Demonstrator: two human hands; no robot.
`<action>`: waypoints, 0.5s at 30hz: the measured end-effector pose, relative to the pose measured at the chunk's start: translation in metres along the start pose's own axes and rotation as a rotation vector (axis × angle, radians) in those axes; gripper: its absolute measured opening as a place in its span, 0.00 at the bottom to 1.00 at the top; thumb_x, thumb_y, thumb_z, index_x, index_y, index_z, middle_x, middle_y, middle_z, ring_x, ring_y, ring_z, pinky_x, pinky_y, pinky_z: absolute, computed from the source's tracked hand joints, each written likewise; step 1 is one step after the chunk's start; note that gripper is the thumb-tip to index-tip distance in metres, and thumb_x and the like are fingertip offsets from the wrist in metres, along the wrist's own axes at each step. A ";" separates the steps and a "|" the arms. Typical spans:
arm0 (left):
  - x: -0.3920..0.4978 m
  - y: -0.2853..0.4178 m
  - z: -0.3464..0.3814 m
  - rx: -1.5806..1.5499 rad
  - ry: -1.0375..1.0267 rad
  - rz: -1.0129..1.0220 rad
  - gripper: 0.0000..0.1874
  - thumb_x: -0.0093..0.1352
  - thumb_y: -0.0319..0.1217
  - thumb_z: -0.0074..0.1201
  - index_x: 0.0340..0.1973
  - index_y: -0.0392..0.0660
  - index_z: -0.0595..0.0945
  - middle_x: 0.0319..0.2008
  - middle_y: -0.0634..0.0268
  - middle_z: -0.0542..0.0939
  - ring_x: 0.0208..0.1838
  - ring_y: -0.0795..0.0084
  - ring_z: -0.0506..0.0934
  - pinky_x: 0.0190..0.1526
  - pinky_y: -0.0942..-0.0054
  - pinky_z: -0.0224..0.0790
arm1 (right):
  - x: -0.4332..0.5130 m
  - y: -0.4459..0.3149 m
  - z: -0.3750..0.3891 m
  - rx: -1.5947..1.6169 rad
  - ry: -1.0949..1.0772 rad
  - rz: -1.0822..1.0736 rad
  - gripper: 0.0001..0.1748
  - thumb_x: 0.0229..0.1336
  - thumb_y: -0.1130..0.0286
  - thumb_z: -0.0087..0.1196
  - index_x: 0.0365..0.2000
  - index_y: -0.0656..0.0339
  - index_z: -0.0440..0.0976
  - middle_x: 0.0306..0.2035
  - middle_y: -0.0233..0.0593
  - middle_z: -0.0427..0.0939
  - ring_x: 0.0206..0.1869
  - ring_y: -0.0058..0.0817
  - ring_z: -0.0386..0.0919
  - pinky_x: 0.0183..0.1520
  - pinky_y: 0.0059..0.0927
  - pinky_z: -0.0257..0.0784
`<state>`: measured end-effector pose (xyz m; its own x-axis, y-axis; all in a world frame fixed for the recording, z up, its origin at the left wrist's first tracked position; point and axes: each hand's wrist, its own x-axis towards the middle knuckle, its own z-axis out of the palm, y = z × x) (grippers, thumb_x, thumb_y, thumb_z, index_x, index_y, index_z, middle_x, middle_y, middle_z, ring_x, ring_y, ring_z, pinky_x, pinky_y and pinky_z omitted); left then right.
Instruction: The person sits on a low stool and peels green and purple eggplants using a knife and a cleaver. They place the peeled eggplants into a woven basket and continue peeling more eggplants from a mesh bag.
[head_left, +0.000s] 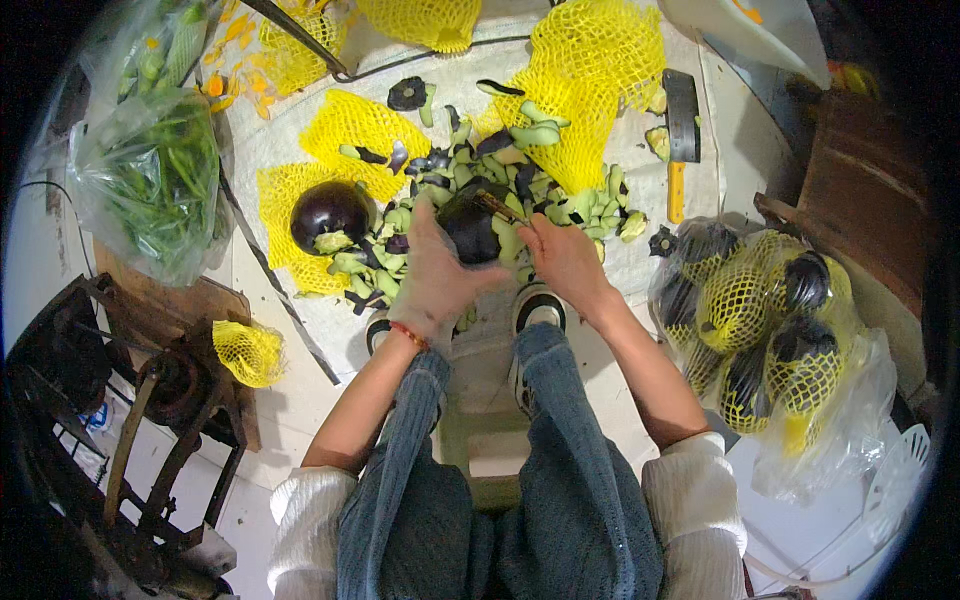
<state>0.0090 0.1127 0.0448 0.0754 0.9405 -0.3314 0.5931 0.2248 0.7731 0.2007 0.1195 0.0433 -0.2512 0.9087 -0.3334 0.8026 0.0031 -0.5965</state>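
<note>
A round dark eggplant (466, 225), with a pale peeled strip on its right side, is between my hands above a heap of peelings. My left hand (439, 274), blurred, is at its left and near side, fingers spread; whether it bears the eggplant's weight I cannot tell. My right hand (562, 255) grips a peeler (499, 206), whose head lies over the eggplant's upper right. Green and purple eggplant peelings (600, 214) cover the white woven sheet (630, 259). Another whole eggplant (330, 216) rests on yellow foam netting (274, 217) to the left.
A cleaver (681, 120) with a yellow handle lies at the right. Netted eggplants (806, 345) fill a clear plastic bag beyond my right forearm. Bagged green vegetables (161, 172) lie at the left, above a dark metal machine (172, 390). A white basin (765, 37) stands top right.
</note>
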 end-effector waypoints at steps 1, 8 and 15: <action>-0.001 0.000 0.000 -0.122 -0.038 -0.182 0.64 0.42 0.39 0.76 0.63 0.26 0.49 0.59 0.38 0.63 0.63 0.48 0.65 0.63 0.62 0.58 | -0.004 0.001 0.003 -0.020 0.044 -0.019 0.15 0.63 0.61 0.48 0.28 0.63 0.68 0.17 0.55 0.73 0.23 0.55 0.75 0.25 0.51 0.69; 0.008 0.010 0.005 -0.453 -0.117 -0.163 0.52 0.45 0.36 0.74 0.60 0.31 0.61 0.53 0.47 0.73 0.56 0.56 0.72 0.57 0.65 0.64 | 0.012 0.028 -0.013 -0.154 -0.066 0.103 0.16 0.62 0.62 0.48 0.26 0.64 0.71 0.18 0.55 0.75 0.24 0.50 0.78 0.25 0.48 0.72; 0.002 0.016 0.012 -0.269 -0.192 -0.134 0.52 0.42 0.39 0.74 0.58 0.33 0.63 0.49 0.48 0.75 0.54 0.53 0.73 0.54 0.63 0.67 | -0.003 0.035 -0.011 -0.159 -0.052 -0.152 0.10 0.57 0.67 0.48 0.31 0.61 0.76 0.23 0.51 0.78 0.27 0.46 0.79 0.29 0.42 0.75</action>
<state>0.0279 0.1153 0.0496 0.1759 0.8388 -0.5153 0.3779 0.4258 0.8221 0.2357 0.1213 0.0320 -0.4000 0.8702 -0.2877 0.8275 0.2079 -0.5215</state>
